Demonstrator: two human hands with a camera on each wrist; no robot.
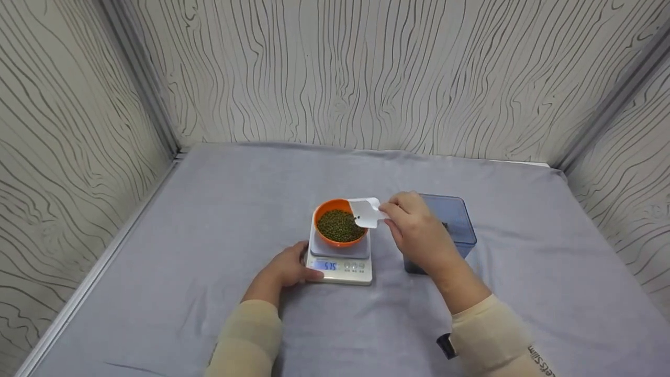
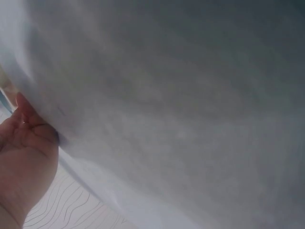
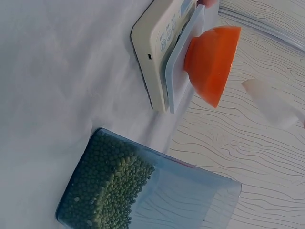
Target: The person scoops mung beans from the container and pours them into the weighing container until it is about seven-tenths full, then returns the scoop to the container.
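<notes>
A white kitchen scale (image 1: 341, 277) bears an orange bowl (image 1: 340, 244) with many small green beans (image 1: 337, 226) in it. My left hand (image 1: 289, 266) grips the scale's left side, its thumb on the front by the lit display. Above the bowl's right rim, my right hand (image 1: 421, 230) pinches the handle of a white scoop (image 1: 365, 214), tilted toward the bowl with a few beans on it. In the right wrist view the scoop (image 3: 271, 105) hangs apart from the bowl (image 3: 212, 62). Cloth fills most of the left wrist view beside the left hand (image 2: 28, 157).
A clear bluish container (image 1: 455, 217) stands right of the scale, partly behind my right hand; green beans (image 3: 116, 186) lie inside it. Grey cloth (image 1: 235, 209) covers the table. Wood-patterned panels (image 1: 335, 78) rise at the back and sides.
</notes>
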